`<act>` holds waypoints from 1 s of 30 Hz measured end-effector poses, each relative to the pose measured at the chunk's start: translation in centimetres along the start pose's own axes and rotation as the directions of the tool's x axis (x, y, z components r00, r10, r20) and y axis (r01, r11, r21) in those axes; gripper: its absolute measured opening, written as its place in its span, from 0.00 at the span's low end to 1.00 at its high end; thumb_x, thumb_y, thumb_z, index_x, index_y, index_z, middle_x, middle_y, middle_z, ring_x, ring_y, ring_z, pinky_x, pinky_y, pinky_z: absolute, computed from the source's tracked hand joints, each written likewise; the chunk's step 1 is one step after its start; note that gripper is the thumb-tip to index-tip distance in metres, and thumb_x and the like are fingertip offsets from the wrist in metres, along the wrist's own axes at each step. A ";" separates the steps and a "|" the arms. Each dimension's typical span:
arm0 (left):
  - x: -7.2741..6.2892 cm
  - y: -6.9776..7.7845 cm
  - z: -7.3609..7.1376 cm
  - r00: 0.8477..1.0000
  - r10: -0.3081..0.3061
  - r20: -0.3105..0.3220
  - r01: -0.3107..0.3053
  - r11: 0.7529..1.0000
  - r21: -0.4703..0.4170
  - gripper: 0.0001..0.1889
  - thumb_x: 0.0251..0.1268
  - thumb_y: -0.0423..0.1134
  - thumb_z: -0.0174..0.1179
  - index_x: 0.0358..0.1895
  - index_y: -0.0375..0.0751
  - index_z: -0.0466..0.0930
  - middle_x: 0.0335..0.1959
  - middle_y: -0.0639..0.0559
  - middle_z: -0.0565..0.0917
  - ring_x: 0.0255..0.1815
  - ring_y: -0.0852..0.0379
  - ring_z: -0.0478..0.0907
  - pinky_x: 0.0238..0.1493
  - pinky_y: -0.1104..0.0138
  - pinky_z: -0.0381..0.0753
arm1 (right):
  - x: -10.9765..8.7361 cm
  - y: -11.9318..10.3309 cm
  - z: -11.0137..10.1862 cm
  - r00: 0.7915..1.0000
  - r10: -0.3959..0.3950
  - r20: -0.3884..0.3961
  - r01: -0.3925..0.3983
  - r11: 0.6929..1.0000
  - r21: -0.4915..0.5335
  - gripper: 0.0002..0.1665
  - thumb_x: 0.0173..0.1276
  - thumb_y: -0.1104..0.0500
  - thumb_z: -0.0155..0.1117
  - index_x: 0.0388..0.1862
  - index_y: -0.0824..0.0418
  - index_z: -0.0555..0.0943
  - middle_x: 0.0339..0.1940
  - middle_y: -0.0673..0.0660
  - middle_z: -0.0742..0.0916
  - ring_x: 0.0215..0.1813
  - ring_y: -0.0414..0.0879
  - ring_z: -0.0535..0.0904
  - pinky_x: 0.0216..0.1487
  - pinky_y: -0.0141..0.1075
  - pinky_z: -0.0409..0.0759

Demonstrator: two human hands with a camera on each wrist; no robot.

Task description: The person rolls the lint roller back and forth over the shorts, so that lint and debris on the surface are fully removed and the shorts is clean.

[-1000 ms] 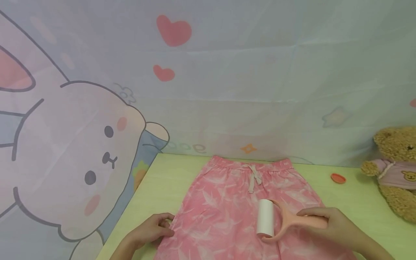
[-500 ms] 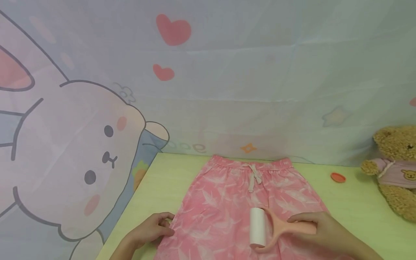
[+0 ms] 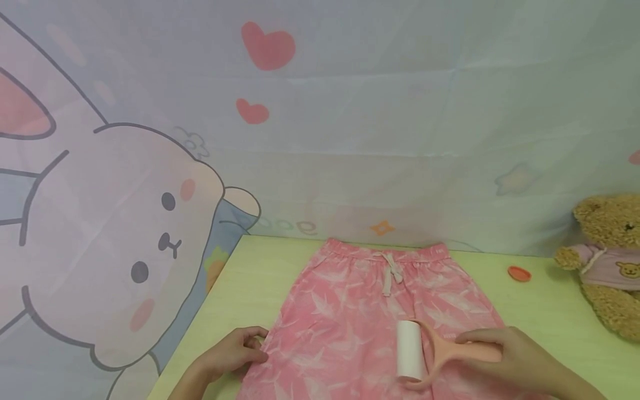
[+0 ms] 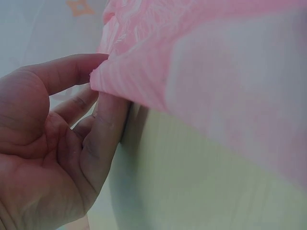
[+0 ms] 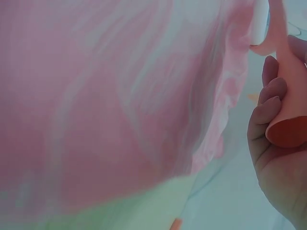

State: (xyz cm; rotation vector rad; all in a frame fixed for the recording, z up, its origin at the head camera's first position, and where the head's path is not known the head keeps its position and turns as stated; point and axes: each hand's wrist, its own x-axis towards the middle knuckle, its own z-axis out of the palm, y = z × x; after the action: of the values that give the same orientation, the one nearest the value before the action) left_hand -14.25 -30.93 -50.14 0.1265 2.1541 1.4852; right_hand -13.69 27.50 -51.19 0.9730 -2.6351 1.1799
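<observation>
Pink drawstring pants (image 3: 320, 316) with a pale leaf print lie spread on the table, their lower part cut off by the frame. At their left side, my left hand (image 3: 232, 353) pinches the fabric edge; in the left wrist view the cloth (image 4: 134, 72) sits between thumb and fingers of that hand (image 4: 62, 120). My right hand (image 3: 515, 355) grips the peach handle of a lint roller (image 3: 410, 350). Its white cylinder lies over the middle of the pants, below the white drawstring bow (image 3: 392, 270). The right wrist view shows fingers curled round the handle (image 5: 290, 91).
On the pale yellow-green table (image 3: 270, 266), a small orange-red oval piece (image 3: 519, 273) lies right of the waistband. A teddy bear (image 3: 607, 266) in a pink top sits at the far right. Behind the table hangs a cloth backdrop (image 3: 380, 128) with a rabbit and hearts.
The lint roller in my right hand has moved left and nearer, then back to the right across the pants. My left hand stays in place on the fabric edge.
</observation>
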 end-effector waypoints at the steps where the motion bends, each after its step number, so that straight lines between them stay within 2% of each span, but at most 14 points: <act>1: 0.0 0.0 0.0 1.000 -0.001 0.001 0.001 1.000 -0.002 0.17 0.65 0.32 0.69 0.55 0.35 0.81 0.29 0.50 0.79 0.24 0.59 0.74 0.26 0.68 0.75 | -0.2 0.1 -0.2 1.000 0.002 0.003 -0.002 1.000 -0.001 0.14 0.66 0.58 0.77 0.50 0.45 0.90 0.43 0.38 0.90 0.43 0.33 0.85 0.42 0.24 0.78; 7: 0.0 0.0 0.0 1.000 -0.004 0.006 0.004 1.000 -0.011 0.17 0.65 0.31 0.68 0.56 0.34 0.81 0.29 0.50 0.79 0.24 0.59 0.74 0.25 0.68 0.75 | -1.3 0.8 -1.5 0.997 0.037 0.064 -0.039 0.998 0.042 0.16 0.71 0.61 0.71 0.53 0.45 0.89 0.45 0.40 0.90 0.44 0.34 0.84 0.42 0.27 0.80; 15: 0.0 0.0 0.0 1.000 -0.006 0.004 0.006 1.000 -0.009 0.17 0.65 0.32 0.68 0.56 0.34 0.81 0.29 0.50 0.79 0.24 0.58 0.74 0.26 0.67 0.75 | -3.7 2.3 -3.0 0.999 0.039 0.024 -0.038 0.999 -0.017 0.20 0.67 0.63 0.74 0.55 0.46 0.89 0.48 0.42 0.90 0.50 0.33 0.84 0.46 0.21 0.77; 19: 0.0 0.1 0.0 1.000 -0.008 0.001 0.008 1.000 -0.004 0.17 0.65 0.32 0.69 0.56 0.35 0.81 0.28 0.51 0.79 0.24 0.59 0.74 0.25 0.68 0.75 | -5.0 3.6 -4.0 0.992 0.122 0.039 -0.122 0.992 -0.017 0.19 0.68 0.63 0.74 0.56 0.50 0.89 0.52 0.41 0.89 0.53 0.30 0.82 0.44 0.24 0.79; 22: -0.1 0.1 0.1 1.000 -0.008 -0.001 0.008 1.000 -0.003 0.17 0.64 0.32 0.69 0.55 0.34 0.81 0.28 0.51 0.79 0.23 0.59 0.73 0.25 0.68 0.75 | -6.0 4.5 -5.0 0.969 0.230 0.092 -0.237 0.969 0.068 0.17 0.71 0.63 0.71 0.58 0.56 0.88 0.53 0.41 0.89 0.52 0.30 0.82 0.41 0.29 0.82; 26: -0.2 0.1 0.1 1.000 -0.006 0.001 0.006 1.000 -0.004 0.17 0.64 0.32 0.69 0.55 0.34 0.81 0.28 0.51 0.79 0.23 0.60 0.73 0.25 0.68 0.75 | -7.5 5.8 -6.0 0.955 0.274 0.117 -0.291 0.941 0.170 0.18 0.71 0.68 0.69 0.60 0.64 0.86 0.50 0.42 0.90 0.48 0.33 0.85 0.39 0.33 0.84; 28: -0.2 0.1 0.1 1.000 -0.004 0.000 0.004 1.000 -0.003 0.17 0.64 0.32 0.69 0.55 0.34 0.80 0.28 0.51 0.79 0.23 0.59 0.74 0.25 0.68 0.75 | -8.3 6.7 -6.4 0.965 0.249 0.078 -0.259 0.950 0.171 0.19 0.69 0.71 0.69 0.59 0.65 0.86 0.49 0.41 0.90 0.47 0.33 0.85 0.38 0.33 0.84; 30: -0.2 0.0 0.1 1.000 -0.005 -0.003 0.005 1.000 0.002 0.17 0.64 0.32 0.69 0.55 0.35 0.80 0.28 0.51 0.79 0.23 0.59 0.74 0.25 0.68 0.75 | -9.0 7.1 -6.8 0.955 0.290 0.062 -0.296 0.934 0.201 0.20 0.70 0.72 0.68 0.59 0.61 0.87 0.48 0.38 0.89 0.44 0.34 0.86 0.37 0.33 0.84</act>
State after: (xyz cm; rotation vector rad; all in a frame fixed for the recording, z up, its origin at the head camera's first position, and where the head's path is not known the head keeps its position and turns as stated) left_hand -14.01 -30.90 -50.05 0.1199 2.1568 1.4808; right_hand -11.83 40.45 -53.98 0.6397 -2.7974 1.5425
